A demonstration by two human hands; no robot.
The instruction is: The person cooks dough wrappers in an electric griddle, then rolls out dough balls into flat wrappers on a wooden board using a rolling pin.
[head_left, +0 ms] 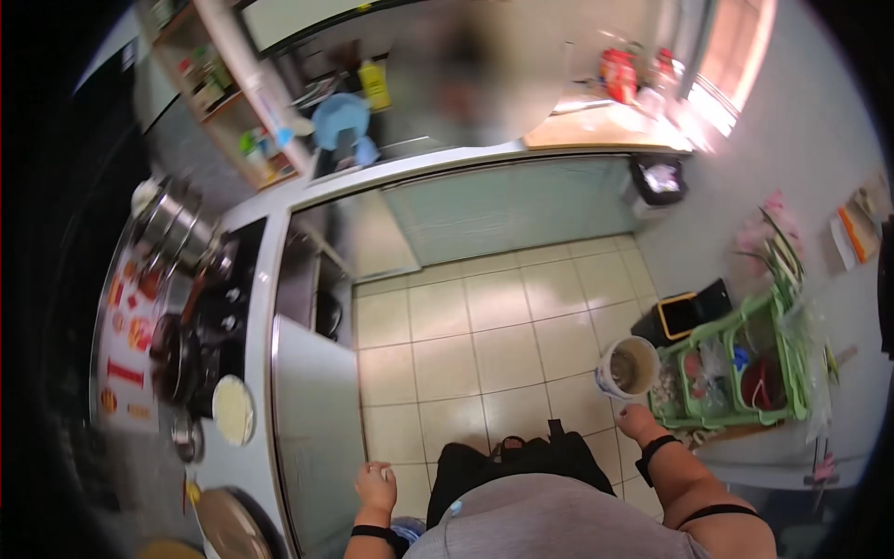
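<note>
A round white plastic bucket [604, 374] stands to the person's right, just beside a compartmented green plastic rack [793, 373]. The right hand [638, 422] is at the bucket's near side, its grip curled; whether it touches or holds the bucket cannot be told. The left hand [377, 486] hangs near a pale cabinet door [317, 419], its grip loosely curled, any contents unclear. Beyond lies cream tiled floor [494, 307].

Bare left hand [375, 486] is out left of the grey-shirted torso [559, 517], fingers [375, 469] kinda curled. Bare right hand [638, 422] is ahead and right of it, bunched up, can't tell how tight. Black fabric-looking bands [657, 451] on both wrists.
</note>
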